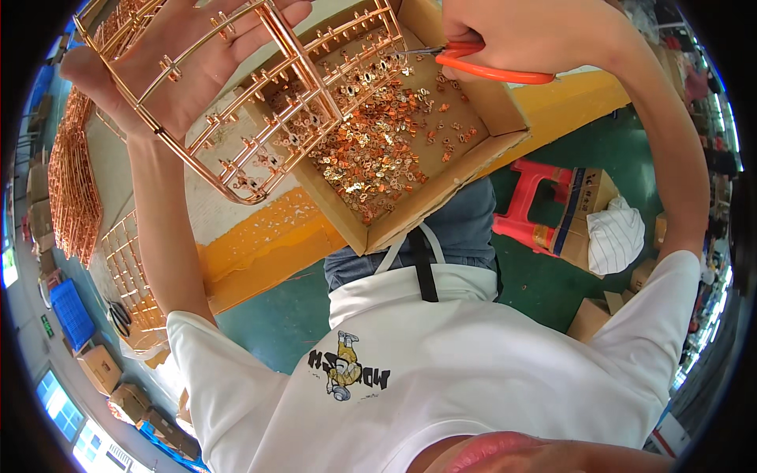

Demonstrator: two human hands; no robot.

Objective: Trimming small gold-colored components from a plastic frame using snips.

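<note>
My left hand (185, 88) is raised at the upper left, palm showing, and holds a shiny copper-coloured sprue frame (311, 77) tilted over a cardboard box. Small looped parts hang along the frame's thin bars. At the upper right, my right hand (524, 35) is closed around orange-handled nippers (505, 76). Their tip meets the right side of the frame; the exact point of contact is too small to make out. Below, the open cardboard box (441, 218) contains a heap of loose copper-coloured parts (378, 150), thickest toward its left side.
The box sits on a table with a yellow edge (260, 256). More copper-coloured frames (75, 181) are piled at the left, with black-handled scissors (119, 318) near them. On the green floor to the right, a red stool (516, 206) stands beside a carton (590, 209) and white striped cloth (615, 236).
</note>
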